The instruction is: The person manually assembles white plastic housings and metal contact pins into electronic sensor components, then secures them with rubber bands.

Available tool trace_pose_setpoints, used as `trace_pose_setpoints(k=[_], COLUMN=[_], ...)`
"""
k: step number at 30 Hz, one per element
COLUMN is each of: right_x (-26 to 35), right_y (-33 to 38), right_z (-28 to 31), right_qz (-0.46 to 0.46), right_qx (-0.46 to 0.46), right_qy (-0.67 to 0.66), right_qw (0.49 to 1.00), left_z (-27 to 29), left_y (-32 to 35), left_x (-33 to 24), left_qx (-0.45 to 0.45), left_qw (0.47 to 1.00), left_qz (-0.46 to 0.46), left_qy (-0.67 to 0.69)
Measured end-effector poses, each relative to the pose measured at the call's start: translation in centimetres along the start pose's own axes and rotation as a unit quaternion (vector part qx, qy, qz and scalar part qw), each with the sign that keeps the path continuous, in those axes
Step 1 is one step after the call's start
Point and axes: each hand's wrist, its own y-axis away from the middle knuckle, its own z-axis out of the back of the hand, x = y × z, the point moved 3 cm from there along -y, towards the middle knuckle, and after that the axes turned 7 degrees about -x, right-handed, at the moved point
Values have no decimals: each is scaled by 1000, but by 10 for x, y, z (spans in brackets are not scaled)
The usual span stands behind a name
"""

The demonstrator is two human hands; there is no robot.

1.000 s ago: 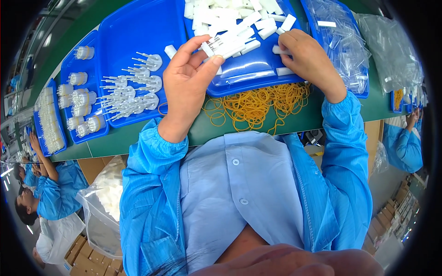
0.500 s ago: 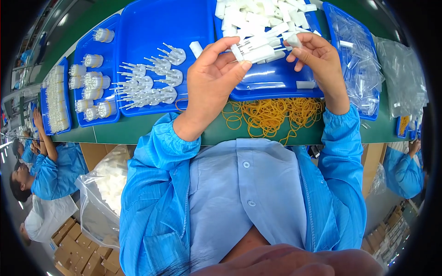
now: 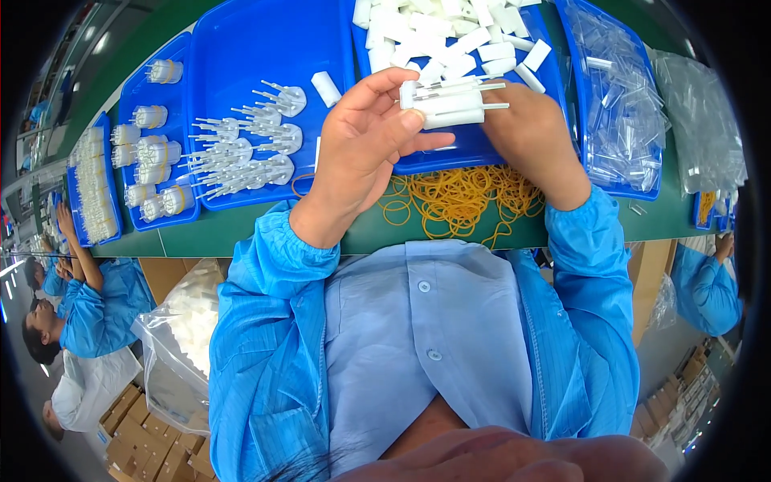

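My left hand (image 3: 357,149) pinches a white round-based piece with long pins (image 3: 451,108) between thumb and fingers. Its pins point right, and white block-like sleeves sit along them. Close beside the pin tips is my right hand (image 3: 534,132), back upward over a blue tray (image 3: 426,161); its fingers are hidden, so I cannot see whether it holds anything. White blocks (image 3: 438,40) are heaped in that tray. One loose white block (image 3: 325,88) lies left of my left hand, in a blue tray (image 3: 265,48) with several similar pronged pieces (image 3: 281,138).
Yellow rubber bands (image 3: 458,201) lie near the table's front edge. At right are a tray of clear tubes (image 3: 618,120) and a clear plastic bag (image 3: 699,120). Banded white bundles (image 3: 157,157) fill a left tray. Co-workers' sleeves (image 3: 116,301) show at the left.
My right hand was pinching a white block with its fingers in sight; now it is turned over and lowered, fingers hidden. My left hand still holds the pronged piece.
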Motion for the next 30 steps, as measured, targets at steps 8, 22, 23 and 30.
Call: trace_pose_setpoints(k=[8, 22, 23, 30], right_x=[24, 6, 6, 0], right_y=[-5, 11, 11, 3], right_z=[-2, -10, -12, -16], right_qz=[-2, -421, -422, -431], right_qx=[-6, 2, 1, 33], right_qy=[7, -569, -566, -603], right_qw=[1000, 707, 708, 670], left_z=[2, 1, 0, -7], left_y=[-2, 4, 5, 11], left_x=[4, 3, 3, 1], left_qx=[-34, -15, 1, 60], left_qw=[998, 999, 999, 993], left_qz=[18, -38, -44, -55], left_qy=[42, -17, -18, -86])
